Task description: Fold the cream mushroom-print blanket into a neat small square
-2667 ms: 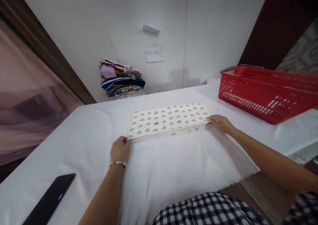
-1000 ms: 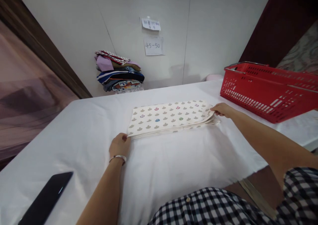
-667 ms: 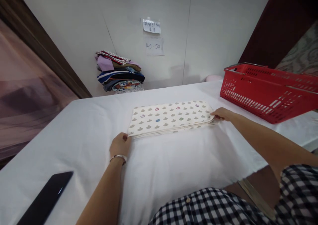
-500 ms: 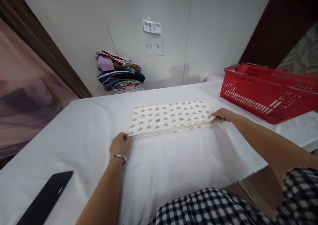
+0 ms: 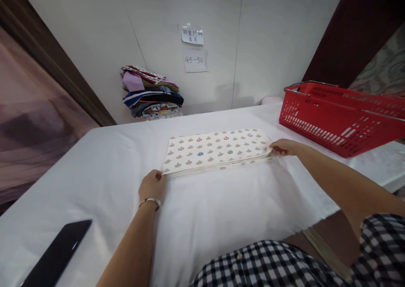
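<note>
A cream cloth [image 5: 215, 151] lies folded in layers into a long strip on the white-covered table [image 5: 221, 211]. Grey motifs cover it, with a few red, blue and green ones among them. At its near left corner, my left hand [image 5: 152, 185] pinches the edge between thumb and fingers; a bracelet circles that wrist. My right hand [image 5: 284, 147] grips the near right corner, where the layers lift and curve slightly. Some fingers of both hands are hidden from view.
A red plastic basket [image 5: 335, 120] with metal handles stands at the right. Behind the table's far edge is a pile of folded fabrics [image 5: 152, 93]. A dark flat device [image 5: 58, 253] lies at the front left. Two paper signs [image 5: 195, 60] hang on the wall.
Both hands keep their hold on the cloth's near corners, and the cloth stays in place. The whole view has shifted very slightly.
</note>
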A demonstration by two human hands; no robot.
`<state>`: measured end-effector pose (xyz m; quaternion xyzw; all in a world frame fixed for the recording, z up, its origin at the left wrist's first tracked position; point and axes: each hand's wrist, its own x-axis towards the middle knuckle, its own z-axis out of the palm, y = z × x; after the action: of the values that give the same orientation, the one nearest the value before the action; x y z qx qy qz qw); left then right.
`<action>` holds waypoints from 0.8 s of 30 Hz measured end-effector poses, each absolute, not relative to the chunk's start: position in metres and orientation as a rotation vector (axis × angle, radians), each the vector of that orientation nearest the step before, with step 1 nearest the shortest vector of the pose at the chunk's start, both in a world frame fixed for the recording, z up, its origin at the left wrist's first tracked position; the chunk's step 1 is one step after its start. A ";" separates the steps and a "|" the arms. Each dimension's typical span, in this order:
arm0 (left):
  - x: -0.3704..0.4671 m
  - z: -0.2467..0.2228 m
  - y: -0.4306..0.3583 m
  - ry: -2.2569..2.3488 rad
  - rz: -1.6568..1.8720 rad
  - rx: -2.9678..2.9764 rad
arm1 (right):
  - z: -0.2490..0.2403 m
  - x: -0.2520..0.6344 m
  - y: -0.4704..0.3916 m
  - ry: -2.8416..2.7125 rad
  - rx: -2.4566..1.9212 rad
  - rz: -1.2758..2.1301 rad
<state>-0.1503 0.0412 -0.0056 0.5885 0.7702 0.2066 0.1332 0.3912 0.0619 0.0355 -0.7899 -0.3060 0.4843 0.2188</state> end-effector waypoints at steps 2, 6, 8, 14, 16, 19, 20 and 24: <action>-0.150 -0.005 0.041 2.236 0.601 1.708 | 0.035 0.390 0.062 -0.829 -2.191 1.350; -0.150 -0.005 0.040 2.223 0.620 1.713 | 0.033 0.389 0.063 -0.809 -2.174 1.330; -0.150 -0.004 0.040 2.221 0.621 1.718 | 0.034 0.389 0.064 -0.803 -2.156 1.307; -0.151 -0.004 0.041 2.216 0.611 1.704 | 0.039 0.390 0.067 -0.823 -2.114 1.249; -0.151 -0.005 0.041 2.212 0.618 1.704 | 0.039 0.389 0.068 -0.825 -2.145 1.239; -0.150 -0.003 0.040 2.216 0.622 1.700 | 0.041 0.387 0.067 -0.843 -2.134 1.251; -0.149 -0.003 0.040 2.216 0.619 1.700 | 0.042 0.386 0.067 -0.851 -2.114 1.258; -0.149 -0.002 0.040 2.216 0.603 1.705 | 0.046 0.385 0.066 -0.870 -2.050 1.249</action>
<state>-0.1491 0.0395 -0.0020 0.5901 0.7672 0.2089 0.1401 0.3850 0.0656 0.0457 -0.7683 -0.3260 0.4682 0.2901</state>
